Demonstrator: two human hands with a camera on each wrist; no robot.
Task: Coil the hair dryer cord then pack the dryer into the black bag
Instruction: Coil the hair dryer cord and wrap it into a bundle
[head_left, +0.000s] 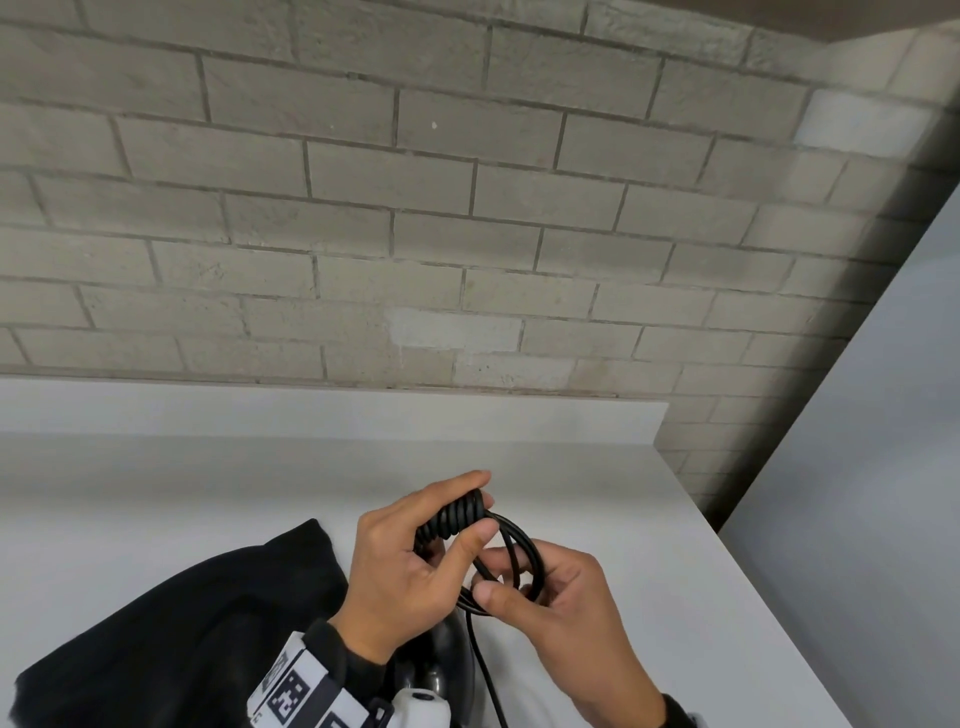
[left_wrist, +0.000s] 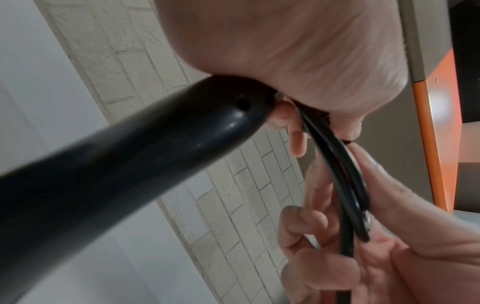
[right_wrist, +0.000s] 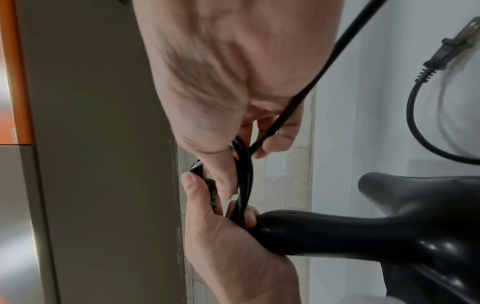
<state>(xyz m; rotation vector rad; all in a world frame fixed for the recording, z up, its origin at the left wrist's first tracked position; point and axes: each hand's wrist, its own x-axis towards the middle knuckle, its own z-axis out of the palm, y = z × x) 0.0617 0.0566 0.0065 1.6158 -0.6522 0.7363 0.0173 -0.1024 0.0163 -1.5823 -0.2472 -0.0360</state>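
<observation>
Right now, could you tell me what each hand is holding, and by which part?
The left hand grips the hair dryer cord at its ribbed end by the handle; the right hand pinches the coiled loops.

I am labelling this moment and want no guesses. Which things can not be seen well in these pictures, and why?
- Hair dryer: head view, mostly hidden under the left hand; its nozzle shows in no view.
- Cord: the loop count is unclear, as the right hand covers part of it.
- Plug: right wrist view, blurred and near the edge.
- Black bag: head view, cut by the bottom edge; opening not visible.
</observation>
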